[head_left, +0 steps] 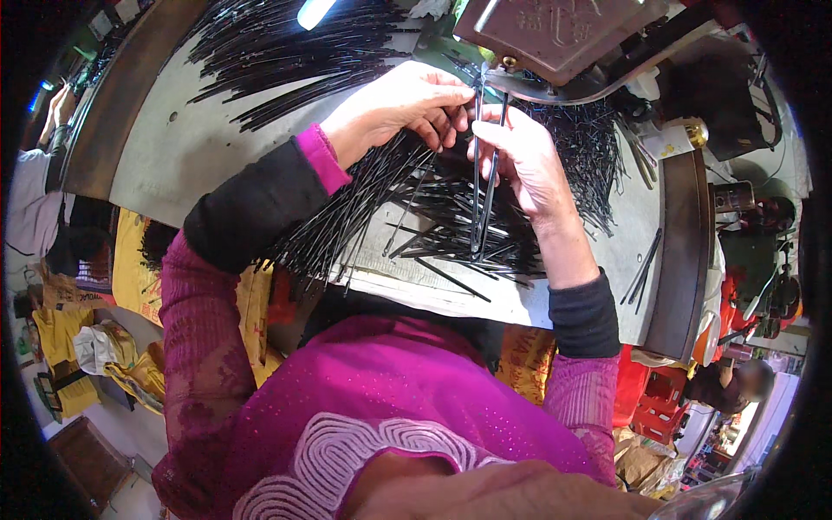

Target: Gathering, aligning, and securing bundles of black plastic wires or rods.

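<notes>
My right hand (524,165) is closed, thumb and fingers pinching a pair of long thin black rods (477,191) that hang down toward me. My left hand (412,104) is also closed, its thumb and forefinger pinched at the upper end of these rods. What exactly lies between those fingertips is too small to make out. Right above the rod tops is a brown-red bench machine (559,35) with a curved metal edge, lit by a bright spot. Below my left hand a bundle of black rods (347,208) slants toward the table's near edge.
A large pile of black rods (286,52) covers the far left of the pale table (147,173). More rods (585,156) are heaped right of my right hand, and loose ones (468,238) lie in front. Yellow sacks (134,269) stand left; another person (732,386) is at far right.
</notes>
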The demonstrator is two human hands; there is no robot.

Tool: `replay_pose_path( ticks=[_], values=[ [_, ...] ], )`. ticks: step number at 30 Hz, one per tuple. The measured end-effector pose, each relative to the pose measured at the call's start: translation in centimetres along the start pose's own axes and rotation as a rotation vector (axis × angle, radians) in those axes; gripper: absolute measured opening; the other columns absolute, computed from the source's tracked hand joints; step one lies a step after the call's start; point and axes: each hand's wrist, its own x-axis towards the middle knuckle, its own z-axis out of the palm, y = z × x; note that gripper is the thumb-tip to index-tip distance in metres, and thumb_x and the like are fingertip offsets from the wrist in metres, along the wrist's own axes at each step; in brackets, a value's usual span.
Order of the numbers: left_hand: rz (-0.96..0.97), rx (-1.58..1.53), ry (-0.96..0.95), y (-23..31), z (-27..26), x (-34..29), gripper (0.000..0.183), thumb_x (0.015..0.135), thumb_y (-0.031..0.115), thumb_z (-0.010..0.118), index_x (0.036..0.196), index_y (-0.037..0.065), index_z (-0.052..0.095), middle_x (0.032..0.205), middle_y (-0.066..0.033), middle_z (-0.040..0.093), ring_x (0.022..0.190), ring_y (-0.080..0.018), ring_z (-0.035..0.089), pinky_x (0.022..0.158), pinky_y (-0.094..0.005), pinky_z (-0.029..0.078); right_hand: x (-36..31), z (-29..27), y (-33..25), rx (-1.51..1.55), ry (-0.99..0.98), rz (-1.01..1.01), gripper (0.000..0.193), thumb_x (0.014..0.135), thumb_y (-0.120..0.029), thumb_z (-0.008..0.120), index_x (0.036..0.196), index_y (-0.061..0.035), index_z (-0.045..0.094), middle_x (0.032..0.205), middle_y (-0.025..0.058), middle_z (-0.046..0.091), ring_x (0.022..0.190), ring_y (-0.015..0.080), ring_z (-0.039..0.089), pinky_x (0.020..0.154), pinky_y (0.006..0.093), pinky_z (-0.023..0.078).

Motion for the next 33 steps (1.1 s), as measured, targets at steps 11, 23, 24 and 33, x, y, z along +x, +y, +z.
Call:
replay_pose_path(
  ticks=[11, 23, 24, 33],
  values=[
    [-0.015, 0.076, 0.053, 0.1, 0.4, 0.2, 0.028, 0.089, 0.030, 0.056, 0.077, 0.004, 0.057, 0.065, -0.0041, 0.059, 0.049, -0.0108, 0.057, 0.044, -0.0189, 0.044, 0.0, 0.2, 0.9, 0.013, 0.048, -0.011, 0.024, 0.082, -0.016, 0.060, 0.101, -0.0003, 0.055, 0.071, 0.0084, 0.062, 0.052, 0.0106, 0.056, 0.042, 0.0206, 0.041],
    [0.012, 0.095, 0.034, 0.0, 0.4, 0.2, 0.027, 0.090, 0.029, 0.053, 0.081, 0.004, 0.057, 0.066, -0.0040, 0.059, 0.050, -0.0100, 0.057, 0.045, -0.0184, 0.044, 0.5, -0.2, 0.8, -0.019, 0.004, -0.058, 0.024, 0.083, -0.016, 0.060, 0.100, 0.0007, 0.056, 0.070, 0.0071, 0.061, 0.052, 0.0100, 0.057, 0.043, 0.0199, 0.042],
    [0.033, 0.100, 0.028, 0.0, 0.4, 0.1, 0.027, 0.090, 0.029, 0.053, 0.081, 0.004, 0.057, 0.066, -0.0040, 0.059, 0.051, -0.0098, 0.057, 0.045, -0.0183, 0.044, 0.5, -0.3, 0.8, -0.024, -0.005, -0.053, 0.024, 0.082, -0.015, 0.060, 0.100, 0.0007, 0.056, 0.070, 0.0070, 0.061, 0.052, 0.0100, 0.057, 0.044, 0.0201, 0.042],
    [-0.033, 0.071, 0.059, -0.1, 0.4, 0.1, 0.028, 0.090, 0.029, 0.054, 0.076, 0.005, 0.057, 0.063, -0.0045, 0.059, 0.047, -0.0101, 0.057, 0.042, -0.0189, 0.044, 0.0, 0.0, 0.5, 0.120, 0.034, 0.039, 0.026, 0.080, -0.014, 0.063, 0.100, 0.0013, 0.055, 0.073, 0.0066, 0.061, 0.058, 0.0106, 0.057, 0.050, 0.0201, 0.045]
  ],
)
